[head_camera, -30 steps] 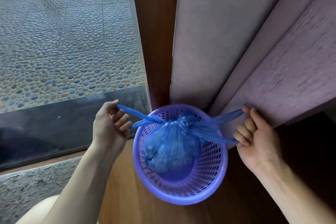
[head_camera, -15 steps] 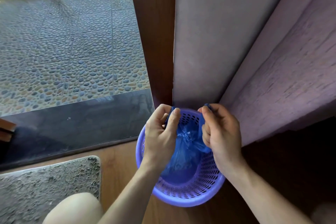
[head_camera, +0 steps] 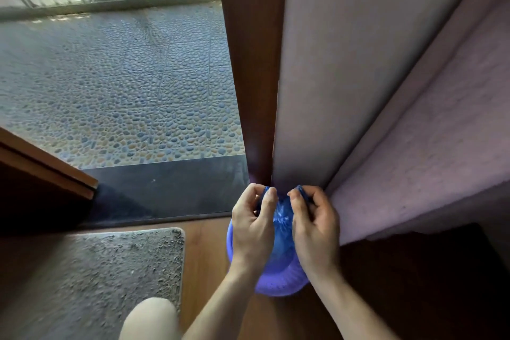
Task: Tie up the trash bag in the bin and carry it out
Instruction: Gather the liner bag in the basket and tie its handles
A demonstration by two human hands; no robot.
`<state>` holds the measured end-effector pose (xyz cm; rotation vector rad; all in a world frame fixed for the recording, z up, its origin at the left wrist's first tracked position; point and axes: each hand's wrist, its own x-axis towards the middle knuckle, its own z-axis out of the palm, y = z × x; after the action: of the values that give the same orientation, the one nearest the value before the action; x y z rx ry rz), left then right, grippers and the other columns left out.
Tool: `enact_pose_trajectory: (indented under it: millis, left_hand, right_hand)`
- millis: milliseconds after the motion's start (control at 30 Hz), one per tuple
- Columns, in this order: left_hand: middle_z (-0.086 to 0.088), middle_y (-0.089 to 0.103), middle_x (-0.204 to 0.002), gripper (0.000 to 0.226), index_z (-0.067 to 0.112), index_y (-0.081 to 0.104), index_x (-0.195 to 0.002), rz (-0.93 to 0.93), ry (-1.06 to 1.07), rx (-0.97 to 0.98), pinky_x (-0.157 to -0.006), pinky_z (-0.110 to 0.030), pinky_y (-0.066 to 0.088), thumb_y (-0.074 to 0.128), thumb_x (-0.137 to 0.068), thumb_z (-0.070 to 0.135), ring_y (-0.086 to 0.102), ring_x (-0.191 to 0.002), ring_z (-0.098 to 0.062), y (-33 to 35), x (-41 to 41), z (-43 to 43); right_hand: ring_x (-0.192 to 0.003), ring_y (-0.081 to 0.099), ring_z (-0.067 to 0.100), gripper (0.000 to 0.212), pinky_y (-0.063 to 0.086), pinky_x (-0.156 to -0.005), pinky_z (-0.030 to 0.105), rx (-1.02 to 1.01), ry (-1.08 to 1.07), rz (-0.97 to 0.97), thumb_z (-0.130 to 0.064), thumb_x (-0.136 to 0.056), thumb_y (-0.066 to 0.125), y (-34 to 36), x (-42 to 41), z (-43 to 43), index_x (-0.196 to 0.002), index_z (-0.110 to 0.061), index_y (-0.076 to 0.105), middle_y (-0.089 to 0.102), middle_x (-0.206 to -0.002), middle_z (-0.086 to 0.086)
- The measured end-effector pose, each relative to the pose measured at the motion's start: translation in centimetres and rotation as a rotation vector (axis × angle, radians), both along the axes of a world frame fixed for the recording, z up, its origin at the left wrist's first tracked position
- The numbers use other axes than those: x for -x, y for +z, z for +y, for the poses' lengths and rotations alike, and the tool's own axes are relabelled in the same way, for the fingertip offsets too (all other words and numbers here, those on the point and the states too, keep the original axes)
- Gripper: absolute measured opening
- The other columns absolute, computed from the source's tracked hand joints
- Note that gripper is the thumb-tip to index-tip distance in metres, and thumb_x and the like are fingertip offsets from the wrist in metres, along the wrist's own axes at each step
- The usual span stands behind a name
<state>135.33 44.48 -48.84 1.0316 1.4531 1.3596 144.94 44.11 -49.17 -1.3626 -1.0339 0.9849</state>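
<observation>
A blue plastic trash bag (head_camera: 282,225) sits in a small purple perforated bin (head_camera: 278,283) on the wooden floor, in the corner by the door frame. My left hand (head_camera: 252,229) pinches one blue bag end between thumb and fingers above the bin's left side. My right hand (head_camera: 314,225) pinches the other end just to the right. The two hands are close together over the bag's gathered top, and they hide most of the bin and the knot.
A brown door frame (head_camera: 245,69) and a pale wall (head_camera: 358,63) rise right behind the bin. A grey mat (head_camera: 93,279) lies to the left, my knee (head_camera: 150,317) at the bottom. Beyond a dark threshold (head_camera: 171,188) lies a pebble-tiled floor (head_camera: 118,85). A wooden door edge (head_camera: 47,171) juts in at left.
My hands, spread wide with the bag ends stretched apart a second ago, have come together over the bag's top. The view has pulled back and tilted up.
</observation>
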Motion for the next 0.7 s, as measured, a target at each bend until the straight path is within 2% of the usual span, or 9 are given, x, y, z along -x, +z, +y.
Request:
enact_pose_trajectory:
  millis: [133,233,333,433,567,633,700]
  left_hand:
    - [0.001,0.042,-0.057,0.027,0.024,0.053,-0.068,-0.007,0.041,0.016,-0.053,-0.038,0.033,0.057,-0.088,0.042,0.036,-0.055,-0.02,12.0,0.0,-0.7]
    - [-0.006,0.046,-0.059,0.026,0.013,0.056,-0.073,0.024,0.059,0.002,-0.055,-0.038,0.037,0.057,-0.092,0.031,0.041,-0.057,-0.017,21.5,0.3,-1.8]
    - [0.008,0.045,-0.058,0.025,0.009,0.055,-0.072,0.061,0.068,-0.026,-0.054,-0.025,0.037,0.056,-0.091,0.025,0.039,-0.055,-0.005,30.5,0.7,-2.7]
    - [0.012,0.043,-0.055,0.024,0.015,0.052,-0.069,0.071,0.056,-0.031,-0.053,-0.02,0.034,0.056,-0.091,0.025,0.036,-0.053,-0.004,38.1,1.3,-3.7]
    - [0.013,0.041,-0.054,0.028,0.027,0.049,-0.063,0.073,0.042,-0.046,-0.052,-0.022,0.033,0.057,-0.09,0.026,0.034,-0.053,-0.004,45.5,2.9,-4.3]
    - [0.015,0.042,-0.052,0.033,0.035,0.05,-0.06,0.095,0.037,-0.044,-0.052,-0.022,0.033,0.058,-0.09,0.027,0.035,-0.052,-0.004,47.7,4.0,-4.5]
    - [0.015,0.045,-0.052,0.037,0.036,0.05,-0.059,0.114,0.037,-0.051,-0.053,-0.022,0.034,0.06,-0.093,0.024,0.037,-0.052,-0.004,49.1,5.4,-4.8]
  right_hand:
    - [-0.063,0.058,-0.001,0.015,0.046,-0.062,0.018,0.009,0.004,-0.041,-0.011,-0.097,0.059,12.3,0.0,-1.0,-0.084,-0.019,0.059,0.065,-0.069,-0.018]
    - [-0.066,0.059,0.001,0.012,0.048,-0.063,0.021,-0.001,0.002,-0.071,-0.018,-0.096,0.06,21.6,0.3,-1.8,-0.085,-0.021,0.06,0.065,-0.072,-0.016]
    - [-0.067,0.06,0.003,0.008,0.05,-0.064,0.024,-0.008,0.0,-0.103,-0.025,-0.094,0.06,30.4,0.6,-2.4,-0.086,-0.023,0.061,0.066,-0.075,-0.014]
    - [-0.067,0.06,0.005,0.008,0.051,-0.064,0.03,-0.011,0.006,-0.12,-0.021,-0.096,0.062,38.3,1.0,-2.9,-0.087,-0.02,0.061,0.066,-0.074,-0.012]
    - [-0.06,0.057,0.002,0.01,0.049,-0.058,0.027,-0.033,-0.016,-0.124,-0.015,-0.096,0.062,45.8,2.4,-3.8,-0.086,-0.016,0.061,0.066,-0.07,-0.012]
    - [-0.058,0.056,0.002,0.01,0.046,-0.057,0.024,-0.043,-0.022,-0.118,-0.015,-0.096,0.061,47.9,3.4,-4.3,-0.086,-0.015,0.061,0.065,-0.067,-0.014]
    - [-0.056,0.055,0.003,0.011,0.044,-0.056,0.022,-0.051,-0.023,-0.111,-0.017,-0.096,0.06,49.5,4.7,-4.8,-0.085,-0.015,0.06,0.062,-0.063,-0.016]
